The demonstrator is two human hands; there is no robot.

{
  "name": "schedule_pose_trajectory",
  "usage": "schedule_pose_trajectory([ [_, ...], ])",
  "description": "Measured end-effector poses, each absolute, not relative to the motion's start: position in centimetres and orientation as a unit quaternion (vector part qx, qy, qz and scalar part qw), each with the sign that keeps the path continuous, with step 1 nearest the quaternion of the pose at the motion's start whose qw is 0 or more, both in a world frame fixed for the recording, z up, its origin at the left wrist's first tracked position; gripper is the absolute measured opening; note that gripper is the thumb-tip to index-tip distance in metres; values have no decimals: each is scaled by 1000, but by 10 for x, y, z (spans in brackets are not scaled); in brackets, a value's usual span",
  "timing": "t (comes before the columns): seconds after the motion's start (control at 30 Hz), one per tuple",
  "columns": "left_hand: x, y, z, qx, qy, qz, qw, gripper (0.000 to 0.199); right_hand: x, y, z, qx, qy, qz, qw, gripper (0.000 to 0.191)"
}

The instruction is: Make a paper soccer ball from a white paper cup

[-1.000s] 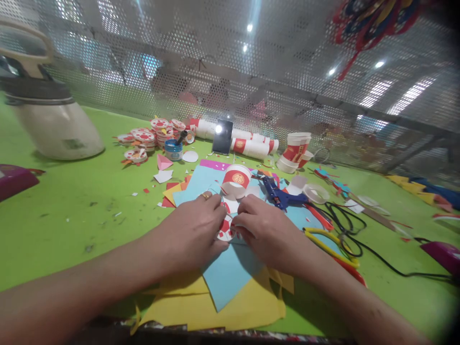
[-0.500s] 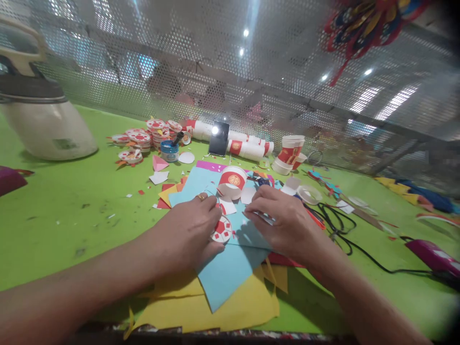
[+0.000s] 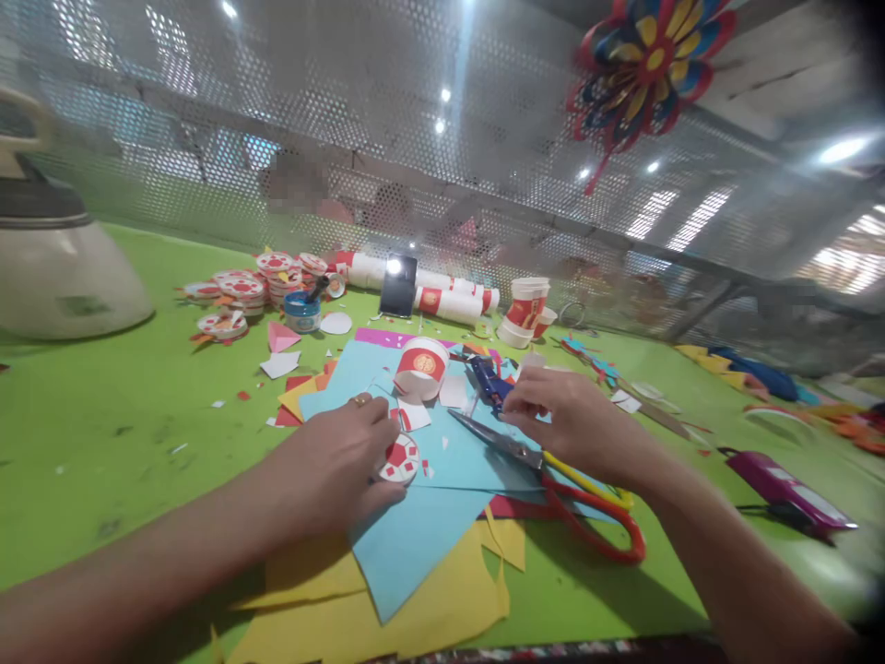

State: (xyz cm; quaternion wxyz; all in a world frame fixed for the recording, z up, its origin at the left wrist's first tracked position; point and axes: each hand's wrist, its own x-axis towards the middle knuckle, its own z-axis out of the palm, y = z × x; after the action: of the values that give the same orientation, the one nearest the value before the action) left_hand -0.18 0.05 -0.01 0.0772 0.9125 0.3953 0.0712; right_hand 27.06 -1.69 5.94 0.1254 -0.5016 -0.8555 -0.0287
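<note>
One red-and-white disc [image 3: 401,458] grasped in the left hand [image 3: 336,461], thumb by its six-o'clock edge, over blue sheets [image 3: 415,526]. Right hand [image 3: 573,420] half-curled between two and three o'clock from the disc, right by a blue glue gun [image 3: 489,380], grip impossible to tell. Red patches already on the disc; no orange points visible, unlike the decorated discs [image 3: 239,286] piled at ten o'clock, so probably only partway done. In the way: scissors [image 3: 512,447] at three o'clock, close under the right hand. Farther out on the green table [image 3: 166,415]: paper cup [image 3: 421,366] and phone [image 3: 399,290] at twelve, blue jar [image 3: 301,315] at eleven, yellow sheets [image 3: 415,604] at six.
</note>
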Motion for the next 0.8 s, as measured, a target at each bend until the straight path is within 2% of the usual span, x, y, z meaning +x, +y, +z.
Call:
schedule_pose_trajectory([
  [0.23, -4, 3, -3, 908, 400, 76, 101, 22, 315, -24, 40, -541, -817, -65, 190, 19],
  [0.5, -6, 5, -8, 903, 401, 107, 108, 27, 320, -29, 27, -544, -814, -77, 187, 18],
  [0.63, -6, 4, -5, 904, 403, 105, 95, 35, 307, -13, 33, -539, -821, -91, 163, 19],
  [0.8, -5, 3, 1, 907, 399, 87, 108, 43, 286, 11, 29, -525, -837, -127, 90, 14],
])
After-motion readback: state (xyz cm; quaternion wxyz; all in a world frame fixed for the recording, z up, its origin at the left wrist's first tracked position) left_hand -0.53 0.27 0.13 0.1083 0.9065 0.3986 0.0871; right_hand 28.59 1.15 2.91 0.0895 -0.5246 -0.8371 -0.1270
